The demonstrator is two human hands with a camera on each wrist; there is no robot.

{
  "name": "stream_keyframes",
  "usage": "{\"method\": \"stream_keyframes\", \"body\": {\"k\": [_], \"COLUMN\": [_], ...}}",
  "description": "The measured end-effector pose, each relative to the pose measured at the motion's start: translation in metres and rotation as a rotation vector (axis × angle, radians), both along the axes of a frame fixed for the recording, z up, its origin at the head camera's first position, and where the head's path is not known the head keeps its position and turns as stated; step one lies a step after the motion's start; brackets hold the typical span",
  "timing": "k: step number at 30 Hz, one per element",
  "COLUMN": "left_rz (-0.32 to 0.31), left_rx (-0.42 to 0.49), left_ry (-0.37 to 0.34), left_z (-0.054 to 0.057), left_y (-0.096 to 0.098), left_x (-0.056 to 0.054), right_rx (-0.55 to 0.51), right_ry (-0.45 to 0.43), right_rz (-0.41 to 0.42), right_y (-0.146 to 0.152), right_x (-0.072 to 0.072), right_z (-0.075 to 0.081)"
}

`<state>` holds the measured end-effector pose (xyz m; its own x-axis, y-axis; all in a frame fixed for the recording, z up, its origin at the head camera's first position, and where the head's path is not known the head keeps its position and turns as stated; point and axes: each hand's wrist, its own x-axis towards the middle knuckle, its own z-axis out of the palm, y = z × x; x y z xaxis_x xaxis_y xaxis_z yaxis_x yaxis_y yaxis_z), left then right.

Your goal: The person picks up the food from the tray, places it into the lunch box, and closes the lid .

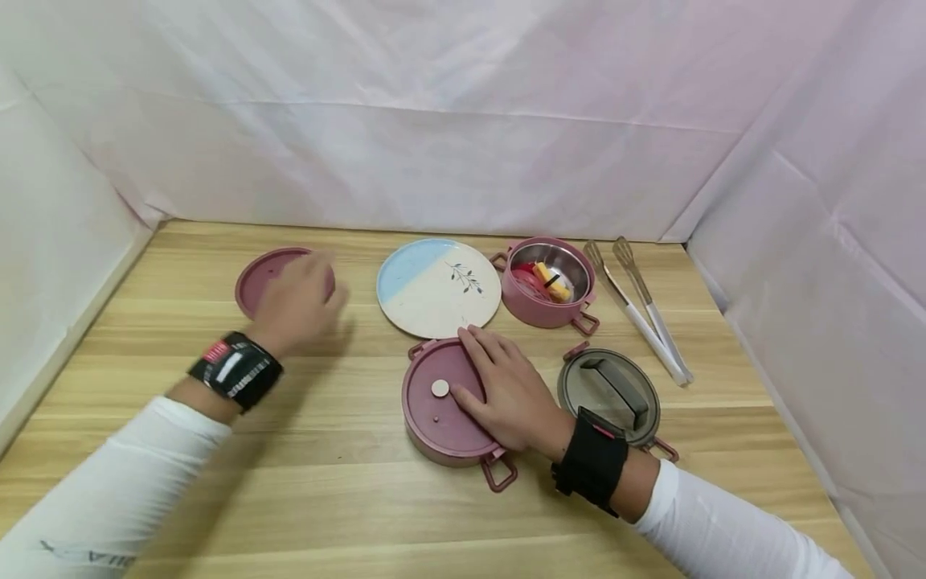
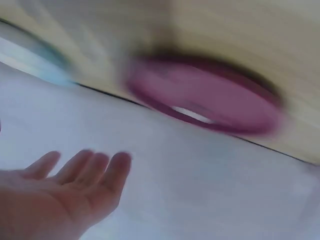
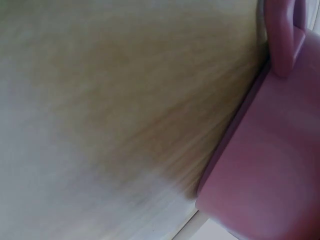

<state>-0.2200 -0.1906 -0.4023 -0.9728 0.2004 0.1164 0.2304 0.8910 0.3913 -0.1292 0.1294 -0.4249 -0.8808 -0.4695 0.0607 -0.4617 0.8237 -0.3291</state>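
My left hand (image 1: pixel 298 304), blurred by motion, hovers over a round mauve lid (image 1: pixel 253 277) at the table's left. In the left wrist view its fingers (image 2: pixel 116 172) are loosely extended and hold nothing, and the lid (image 2: pixel 210 95) lies apart from them. Front and centre stands a mauve pot (image 1: pixel 463 461) covered by its own mauve lid (image 1: pixel 434 366) with a pale round knob. Across the right part of that lid rests my right hand (image 1: pixel 510 390), fingers extended. The right wrist view shows the pot's side (image 3: pixel 260 165) and a handle, but not the hand.
A blue-and-cream plate (image 1: pixel 427 301) lies behind the covered pot. To its right, an uncovered mauve pot (image 1: pixel 546 310) holds red and yellow pieces. A dark lidded pot (image 1: pixel 589 394) and metal tongs (image 1: pixel 646 318) are at the right. White cloth walls (image 1: pixel 448 169) enclose the table.
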Motion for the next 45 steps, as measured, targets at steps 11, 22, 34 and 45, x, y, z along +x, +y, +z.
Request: {"method": "stream_keyframes", "body": {"k": [11,22,34,45], "left_rz": [0.288,0.295,0.23,0.111], "left_rx": [-0.136,-0.164,-0.179,-0.123], "left_ry": [-0.258,-0.276,-0.297,-0.344], "left_z": [-0.025,-0.027,-0.032,-0.021], "left_y": [-0.104,-0.114,-0.139,-0.11], "left_x": [-0.042,-0.04,-0.053,-0.056], "right_rx": [0.012,0.029,0.013,0.028], "right_ry": [-0.027,-0.041,-0.054,-0.05], "right_rz": [-0.021,-0.026,-0.026,-0.039], "right_y": [-0.001,-0.001,-0.004,-0.003], "right_x": [0.001,0.001,-0.001,0.001], "right_z": [0.003,0.001,0.001,0.0]}}
